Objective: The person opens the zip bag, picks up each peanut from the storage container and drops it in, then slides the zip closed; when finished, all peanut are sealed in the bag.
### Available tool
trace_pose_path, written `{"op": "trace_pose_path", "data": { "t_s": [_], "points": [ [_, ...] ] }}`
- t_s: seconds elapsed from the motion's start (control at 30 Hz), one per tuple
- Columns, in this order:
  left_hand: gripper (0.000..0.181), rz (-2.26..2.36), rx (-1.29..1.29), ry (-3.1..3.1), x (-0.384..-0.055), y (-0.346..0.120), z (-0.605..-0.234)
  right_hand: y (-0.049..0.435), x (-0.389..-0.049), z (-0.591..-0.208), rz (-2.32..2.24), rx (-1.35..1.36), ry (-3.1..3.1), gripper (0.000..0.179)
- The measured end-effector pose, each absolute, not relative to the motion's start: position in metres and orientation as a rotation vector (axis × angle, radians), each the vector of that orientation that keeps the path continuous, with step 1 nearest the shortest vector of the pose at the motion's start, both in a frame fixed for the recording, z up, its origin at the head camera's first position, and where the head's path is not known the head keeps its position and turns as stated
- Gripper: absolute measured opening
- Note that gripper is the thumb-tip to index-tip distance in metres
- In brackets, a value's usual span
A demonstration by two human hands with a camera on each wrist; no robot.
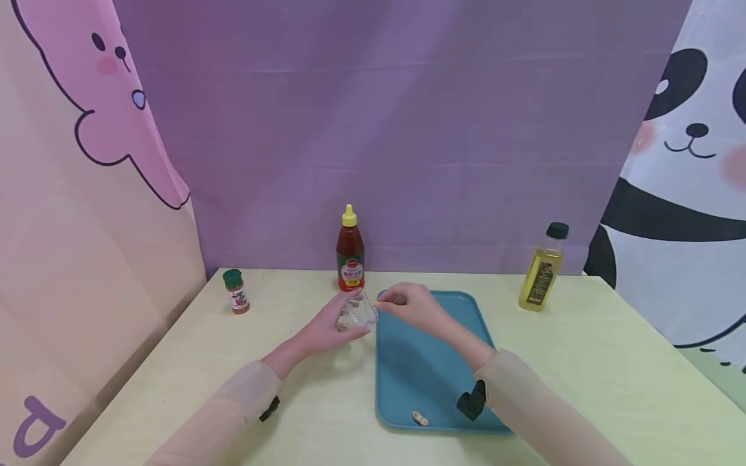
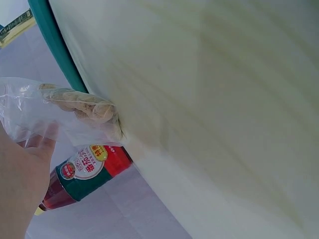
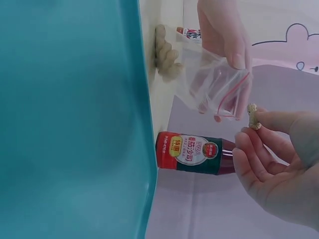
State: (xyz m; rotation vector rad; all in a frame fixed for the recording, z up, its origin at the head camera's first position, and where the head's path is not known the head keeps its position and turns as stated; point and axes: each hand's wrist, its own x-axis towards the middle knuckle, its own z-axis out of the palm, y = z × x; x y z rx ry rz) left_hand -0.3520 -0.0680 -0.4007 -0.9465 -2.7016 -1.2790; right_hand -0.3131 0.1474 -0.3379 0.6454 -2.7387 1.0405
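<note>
My left hand [image 1: 326, 329] grips a clear zip bag [image 1: 358, 312] beside the tray's far left corner. The bag's red-lined mouth is parted, as the right wrist view shows, and several peanuts in shells [image 3: 167, 55] are bunched at its bottom. Close to that mouth, my right hand [image 3: 279, 162] pinches a single peanut [image 3: 253, 117] between thumb and forefinger. Below my right arm lies a blue tray [image 1: 431, 369], partly covered by the hand and sleeve. Another peanut [image 1: 419, 419] rests on the tray near its front edge.
Just behind the bag stands a ketchup bottle [image 1: 350, 255] with a yellow cap. A small green-lidded seasoning jar [image 1: 236, 294] is at the table's left, and a bottle of yellow oil [image 1: 541, 275] at the right. A purple cloth [image 1: 396, 129] hangs behind the table.
</note>
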Motion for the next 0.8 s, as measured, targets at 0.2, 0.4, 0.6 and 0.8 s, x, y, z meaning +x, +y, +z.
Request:
{"op": "trace_pose_path", "data": {
  "t_s": [0.2, 0.4, 0.6, 0.8],
  "points": [
    [0.083, -1.295, -0.948, -2.694, -0.352, -0.068, -0.401, 0.136, -0.323, -0.342, 1.063, 0.649, -2.73, 0.019],
    [0.084, -1.286, -0.959, -2.683, -0.352, -0.068, -0.402, 0.13, -0.328, -0.348, 1.096, 0.65, -2.743, 0.019],
    [0.083, -1.266, -0.966, -2.68, -0.352, -0.068, -0.402, 0.13, -0.326, -0.35, 1.11, 0.675, -2.738, 0.021],
    [0.082, -1.267, -0.975, -2.67, -0.352, -0.068, -0.402, 0.129, -0.325, -0.35, 1.11, 0.688, -2.732, 0.02]
  ]
}}
